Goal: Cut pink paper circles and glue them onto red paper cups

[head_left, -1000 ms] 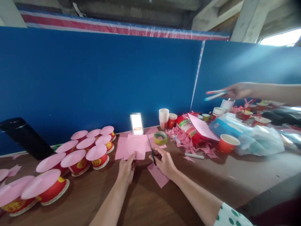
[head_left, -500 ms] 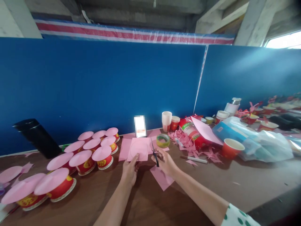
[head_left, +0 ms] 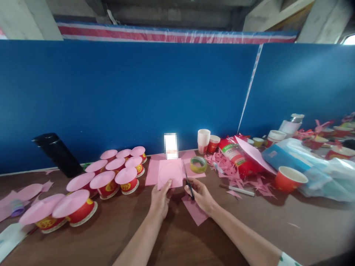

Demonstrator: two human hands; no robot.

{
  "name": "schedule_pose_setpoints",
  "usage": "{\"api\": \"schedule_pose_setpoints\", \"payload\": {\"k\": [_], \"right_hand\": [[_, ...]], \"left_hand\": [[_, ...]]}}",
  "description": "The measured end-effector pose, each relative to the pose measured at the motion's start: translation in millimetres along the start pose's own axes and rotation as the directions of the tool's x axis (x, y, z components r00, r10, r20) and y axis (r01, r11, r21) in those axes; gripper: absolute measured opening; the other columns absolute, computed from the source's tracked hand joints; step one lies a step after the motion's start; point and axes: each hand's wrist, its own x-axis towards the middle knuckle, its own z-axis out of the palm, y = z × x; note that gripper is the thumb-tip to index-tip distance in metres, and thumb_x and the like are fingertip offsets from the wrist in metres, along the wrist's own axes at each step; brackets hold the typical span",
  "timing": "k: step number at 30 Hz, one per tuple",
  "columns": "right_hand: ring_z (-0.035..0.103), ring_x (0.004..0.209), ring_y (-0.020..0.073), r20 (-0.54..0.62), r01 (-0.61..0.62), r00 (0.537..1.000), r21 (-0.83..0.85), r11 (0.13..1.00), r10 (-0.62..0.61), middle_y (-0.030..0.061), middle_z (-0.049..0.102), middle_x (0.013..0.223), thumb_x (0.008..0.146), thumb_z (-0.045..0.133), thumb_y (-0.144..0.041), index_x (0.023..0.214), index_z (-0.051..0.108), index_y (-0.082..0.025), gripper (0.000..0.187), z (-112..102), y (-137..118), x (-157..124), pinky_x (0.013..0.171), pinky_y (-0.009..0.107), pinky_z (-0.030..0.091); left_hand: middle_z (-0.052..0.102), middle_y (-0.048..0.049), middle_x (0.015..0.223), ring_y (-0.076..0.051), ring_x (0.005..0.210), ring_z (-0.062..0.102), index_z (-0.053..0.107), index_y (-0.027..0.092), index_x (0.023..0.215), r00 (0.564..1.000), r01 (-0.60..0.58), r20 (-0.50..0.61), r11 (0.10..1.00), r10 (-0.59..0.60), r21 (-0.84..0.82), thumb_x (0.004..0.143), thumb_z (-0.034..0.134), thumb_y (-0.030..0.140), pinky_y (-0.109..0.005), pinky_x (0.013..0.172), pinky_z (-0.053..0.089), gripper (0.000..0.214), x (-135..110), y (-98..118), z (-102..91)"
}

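My left hand (head_left: 160, 199) pinches the lower edge of a pink paper square (head_left: 170, 173) that has a circle drawn on it. My right hand (head_left: 202, 195) is closed round the handles of a small pair of scissors (head_left: 187, 178), whose blades point up along the paper's right edge. Another pink sheet (head_left: 195, 211) lies on the brown table (head_left: 155, 240) under my right wrist. More pink sheets lie flat behind the held square.
Several upturned red paper cups topped with pink discs (head_left: 105, 180) stand at the left. A tape roll (head_left: 198, 164), a white pen (head_left: 239, 190), pink scraps (head_left: 235, 173), an open red cup (head_left: 290, 178), stacked cups (head_left: 203, 140), plastic bags (head_left: 318, 166) and a black flask (head_left: 57, 153) surround them. A blue partition (head_left: 138, 92) backs the table.
The view has swung left. Another person's arm holding pens at the right, seen one second ago, is gone. My hands keep the same hold on the paper and scissors.
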Motion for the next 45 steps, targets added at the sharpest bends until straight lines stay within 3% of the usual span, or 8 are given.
{"api": "schedule_pose_setpoints", "payload": {"k": [6, 16, 32, 45], "right_hand": [[0.047, 0.047, 0.0066, 0.065, -0.055, 0.997, 0.069, 0.996, 0.05, -0.0016, 0.056, 0.068, 0.072, 0.065, -0.043, 0.099, 0.059, -0.019, 0.037, -1, 2, -3, 0.04, 0.018, 0.037], [0.046, 0.046, 0.0075, 0.059, -0.042, 0.997, 0.003, 0.999, 0.041, -0.0033, 0.055, 0.061, 0.071, 0.066, -0.04, 0.103, 0.059, -0.018, 0.039, -2, -2, -4, 0.042, 0.019, 0.038], [0.044, 0.047, 0.0061, 0.07, -0.022, 0.997, -0.017, 1.0, 0.023, -0.0033, 0.052, 0.063, 0.075, 0.064, -0.039, 0.104, 0.058, -0.016, 0.038, -6, 3, -3, 0.042, 0.018, 0.038], [0.045, 0.052, 0.0074, 0.056, -0.04, 0.998, -0.001, 0.999, 0.04, -0.0015, 0.054, 0.065, 0.073, 0.065, -0.042, 0.101, 0.058, -0.014, 0.04, -4, -2, -3, 0.044, 0.018, 0.037]], "left_hand": [[0.065, -0.0007, 0.071, -0.011, 0.061, 0.062, 0.062, 0.014, 0.083, 0.999, -0.049, 0.013, 0.996, 0.048, 0.077, 0.054, 0.08, 0.019, -0.021, 0.054, 0.053, 0.034, -2, -5, 0.9], [0.067, -0.0051, 0.081, -0.015, 0.066, 0.063, 0.062, 0.014, 0.092, 0.996, -0.074, 0.058, 0.973, 0.063, 0.219, 0.056, 0.078, 0.029, -0.025, 0.056, 0.053, 0.042, -4, -8, -0.5], [0.069, -0.0106, 0.089, -0.021, 0.079, 0.065, 0.063, 0.01, 0.1, 0.979, -0.192, 0.117, 0.95, 0.167, 0.248, 0.059, 0.075, 0.034, -0.034, 0.074, 0.05, 0.049, 0, -13, -5.9], [0.069, -0.0116, 0.093, -0.022, 0.084, 0.065, 0.062, 0.011, 0.104, 0.967, -0.245, 0.145, 0.919, 0.209, 0.308, 0.065, 0.072, 0.035, -0.037, 0.08, 0.048, 0.047, 5, -18, -10.2]]}}
